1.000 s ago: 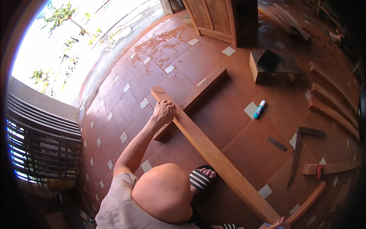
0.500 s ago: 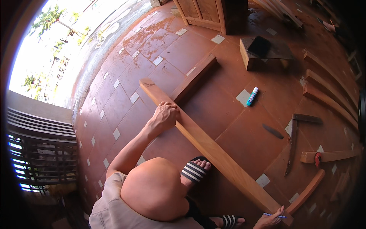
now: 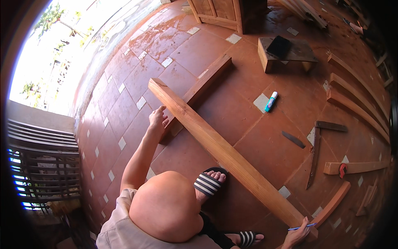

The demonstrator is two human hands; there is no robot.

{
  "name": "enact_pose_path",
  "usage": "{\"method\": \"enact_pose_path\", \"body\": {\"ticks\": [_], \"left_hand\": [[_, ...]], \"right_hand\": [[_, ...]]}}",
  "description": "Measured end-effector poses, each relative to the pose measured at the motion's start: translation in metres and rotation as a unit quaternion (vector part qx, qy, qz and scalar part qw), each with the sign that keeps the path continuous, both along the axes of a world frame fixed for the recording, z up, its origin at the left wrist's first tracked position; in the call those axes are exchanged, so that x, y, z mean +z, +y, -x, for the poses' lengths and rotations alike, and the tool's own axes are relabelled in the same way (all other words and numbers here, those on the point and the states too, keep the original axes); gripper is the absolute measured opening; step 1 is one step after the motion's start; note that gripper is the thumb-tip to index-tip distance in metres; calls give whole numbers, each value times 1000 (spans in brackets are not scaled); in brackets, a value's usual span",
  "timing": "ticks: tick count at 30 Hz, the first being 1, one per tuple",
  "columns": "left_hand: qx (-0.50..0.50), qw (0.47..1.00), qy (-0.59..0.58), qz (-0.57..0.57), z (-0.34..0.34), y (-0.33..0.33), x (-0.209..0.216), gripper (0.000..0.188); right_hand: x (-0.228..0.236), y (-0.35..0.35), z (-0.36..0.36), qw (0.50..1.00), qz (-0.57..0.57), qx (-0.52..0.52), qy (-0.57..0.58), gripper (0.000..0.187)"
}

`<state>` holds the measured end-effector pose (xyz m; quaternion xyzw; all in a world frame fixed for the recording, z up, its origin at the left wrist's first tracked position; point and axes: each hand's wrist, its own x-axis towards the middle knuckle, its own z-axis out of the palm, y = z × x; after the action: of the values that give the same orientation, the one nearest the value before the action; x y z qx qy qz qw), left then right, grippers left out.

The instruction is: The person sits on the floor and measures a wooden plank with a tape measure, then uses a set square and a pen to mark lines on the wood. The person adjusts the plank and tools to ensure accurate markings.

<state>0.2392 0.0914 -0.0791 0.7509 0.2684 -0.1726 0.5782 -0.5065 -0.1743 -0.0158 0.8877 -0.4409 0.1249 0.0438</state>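
Note:
A long wooden beam (image 3: 224, 151) runs diagonally from the upper left to the lower right. Its far part lies across a second, shorter timber (image 3: 209, 76). My left hand (image 3: 158, 117) is off the beam, just left of where the two pieces cross, its fingers loosely bent and apart with nothing in them. At the beam's near end, my right hand (image 3: 297, 235) has a blue pen (image 3: 302, 227) between its fingers, and the fingers also reach the beam's edge there.
On the tiled floor to the right lie a white-and-teal tube (image 3: 271, 102), a dark flat blade (image 3: 293, 139) and a carpenter's square (image 3: 317, 153). Curved wooden pieces (image 3: 360, 103) rest farther right. A low wooden stool (image 3: 265, 58) carries a dark flat object. A slatted bench (image 3: 43, 162) stands left.
My left hand has let go of the beam and moved left and up. The beam has turned over to show a broader face. My right hand still has the pen at the near end.

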Motion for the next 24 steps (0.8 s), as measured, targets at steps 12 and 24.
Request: {"method": "enact_pose_path", "body": {"ticks": [12, 24], "left_hand": [[60, 997, -49, -10, -140, -17, -37, 67], [22, 997, 10, -71, -108, -45, -10, 79]], "right_hand": [[7, -35, 6, 980, -196, -26, 30, 44], [-8, -38, 11, 965, -246, -78, 52, 63]]}}
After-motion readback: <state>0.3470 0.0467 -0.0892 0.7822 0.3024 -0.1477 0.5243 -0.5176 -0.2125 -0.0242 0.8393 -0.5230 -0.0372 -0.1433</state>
